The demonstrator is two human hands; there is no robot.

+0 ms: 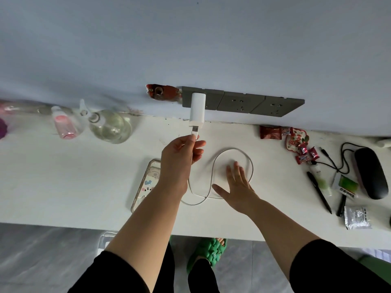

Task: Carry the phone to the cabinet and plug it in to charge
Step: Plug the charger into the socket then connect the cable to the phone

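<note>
The phone (146,182), in a clear case with cartoon stickers, lies flat on the white cabinet top (63,182), partly hidden by my left forearm. A white charger block (197,109) sits plugged into the grey wall socket strip (243,102). My left hand (179,157) pinches the USB plug (194,132) of the white cable, just below the charger. The cable (232,151) loops over the cabinet top to the right. My right hand (239,187) hovers flat and open above that loop, holding nothing.
A pink bottle (63,125) and a clear glass bottle (110,127) stand at the back left. Red candy wrappers (294,142), pens (319,193), a black glasses case (370,174), a black cord and a foil packet (357,217) lie at the right.
</note>
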